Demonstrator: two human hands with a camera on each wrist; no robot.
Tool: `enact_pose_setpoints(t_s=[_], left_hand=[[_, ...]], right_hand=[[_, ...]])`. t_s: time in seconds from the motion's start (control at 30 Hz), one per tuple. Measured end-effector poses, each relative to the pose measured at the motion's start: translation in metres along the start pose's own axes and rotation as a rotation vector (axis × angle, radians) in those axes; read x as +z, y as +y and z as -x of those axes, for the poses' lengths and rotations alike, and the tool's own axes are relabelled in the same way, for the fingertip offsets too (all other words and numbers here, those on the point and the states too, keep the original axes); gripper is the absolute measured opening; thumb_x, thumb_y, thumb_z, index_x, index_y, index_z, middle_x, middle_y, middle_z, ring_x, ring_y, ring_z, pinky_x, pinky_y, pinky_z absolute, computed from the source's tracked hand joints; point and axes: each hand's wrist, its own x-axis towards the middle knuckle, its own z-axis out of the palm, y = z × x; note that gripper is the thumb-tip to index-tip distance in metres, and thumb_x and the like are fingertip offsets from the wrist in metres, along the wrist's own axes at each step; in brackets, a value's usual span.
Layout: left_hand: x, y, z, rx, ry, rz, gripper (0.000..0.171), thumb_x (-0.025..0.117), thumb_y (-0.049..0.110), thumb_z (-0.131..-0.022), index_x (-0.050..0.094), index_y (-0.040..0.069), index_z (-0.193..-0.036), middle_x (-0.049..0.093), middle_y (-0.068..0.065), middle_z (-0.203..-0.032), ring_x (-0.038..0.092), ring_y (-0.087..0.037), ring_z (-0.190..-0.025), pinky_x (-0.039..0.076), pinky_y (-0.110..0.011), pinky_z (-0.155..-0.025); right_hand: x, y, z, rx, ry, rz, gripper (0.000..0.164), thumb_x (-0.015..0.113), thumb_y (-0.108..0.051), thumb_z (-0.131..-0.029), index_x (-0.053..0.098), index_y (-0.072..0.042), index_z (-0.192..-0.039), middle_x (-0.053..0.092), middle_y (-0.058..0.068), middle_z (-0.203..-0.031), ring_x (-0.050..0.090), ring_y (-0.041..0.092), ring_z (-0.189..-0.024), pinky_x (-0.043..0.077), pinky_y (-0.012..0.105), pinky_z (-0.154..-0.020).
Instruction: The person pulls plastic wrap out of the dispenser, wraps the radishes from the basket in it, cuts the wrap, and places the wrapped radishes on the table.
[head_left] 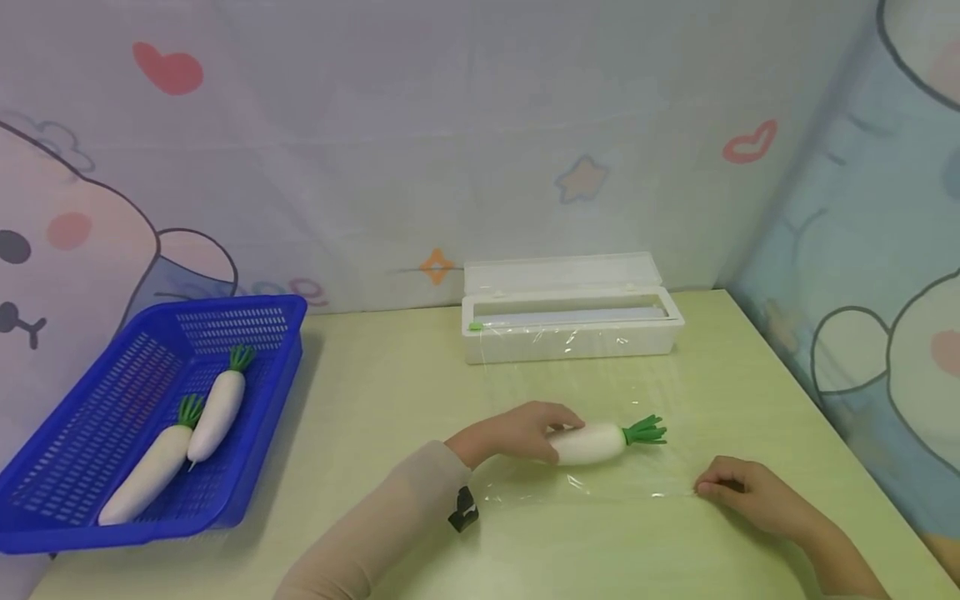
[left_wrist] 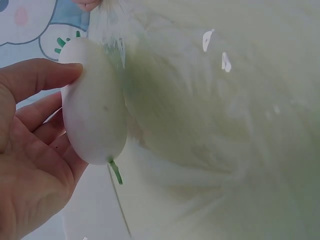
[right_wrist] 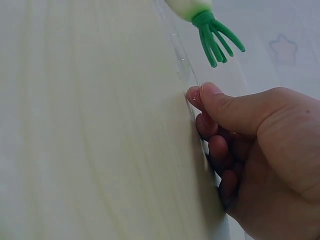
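- Left hand (head_left: 525, 433): fingers curled round a white radish (head_left: 592, 444), holding it over clear film (head_left: 577, 483)!
- Right hand (head_left: 757, 496): thumb and finger pinched together on the film's near edge.
- Film stretches back to a white box (head_left: 570, 342) on the table (head_left: 375, 375).
- Far left, two more radishes (head_left: 221, 408) in a blue basket (head_left: 258, 442)!

Open gap beside the blue basket (head_left: 273, 404)
You could reach over the table (head_left: 360, 375) between it and the white box (head_left: 573, 342). Clear wrap (head_left: 600, 393) and 1 radish (head_left: 592, 444) block the box's front.
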Motion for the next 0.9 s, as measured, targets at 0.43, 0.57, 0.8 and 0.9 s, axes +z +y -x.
enact_pose_setpoints(t_s=[0.43, 0.57, 0.8, 0.9], left_hand=[[0.0011, -0.0042, -0.0039, -0.053, -0.028, -0.018, 0.057, 0.065, 0.000, -0.077, 0.057, 0.008, -0.133, 0.057, -0.006, -0.134, 0.054, -0.019, -0.121, 0.041, -0.023, -0.099], [-0.0001, -0.0027, -0.0055, -0.050, -0.045, -0.048, 0.058, 0.065, 0.001, -0.079, 0.055, 0.008, -0.136, 0.056, -0.005, -0.137, 0.053, -0.017, -0.123, 0.040, -0.023, -0.101], [-0.0013, 0.0020, -0.0051, -0.039, -0.058, -0.063, 0.060, 0.067, 0.006, -0.081, 0.052, 0.008, -0.139, 0.053, -0.004, -0.140, 0.050, -0.017, -0.127, 0.037, -0.022, -0.104], [-0.0007, 0.0021, -0.0051, -0.041, -0.053, -0.054, 0.061, 0.069, 0.009, -0.081, 0.051, 0.009, -0.139, 0.053, -0.004, -0.141, 0.049, -0.018, -0.127, 0.037, -0.022, -0.104]], right_hand=[[0.0024, -0.0023, 0.0000, 0.000, 0.001, -0.033, 0.012, 0.061, -0.008, -0.093, 0.068, -0.018, -0.091, 0.060, -0.010, -0.081, 0.049, 0.002, -0.071, 0.041, 0.021, -0.061], [0.0030, -0.0020, 0.0013, 0.020, 0.010, -0.023, 0.011, 0.062, -0.011, -0.093, 0.068, -0.020, -0.090, 0.060, -0.012, -0.081, 0.050, 0.001, -0.072, 0.042, 0.021, -0.062], [0.0026, 0.0002, 0.0012, -0.002, 0.027, -0.020, 0.013, 0.063, -0.006, -0.091, 0.068, -0.018, -0.089, 0.058, -0.009, -0.080, 0.048, 0.002, -0.071, 0.040, 0.021, -0.061], [0.0032, 0.0017, 0.0015, -0.002, 0.032, -0.007, 0.014, 0.063, -0.004, -0.091, 0.068, -0.017, -0.089, 0.058, -0.009, -0.079, 0.048, 0.002, -0.071, 0.040, 0.021, -0.061]])
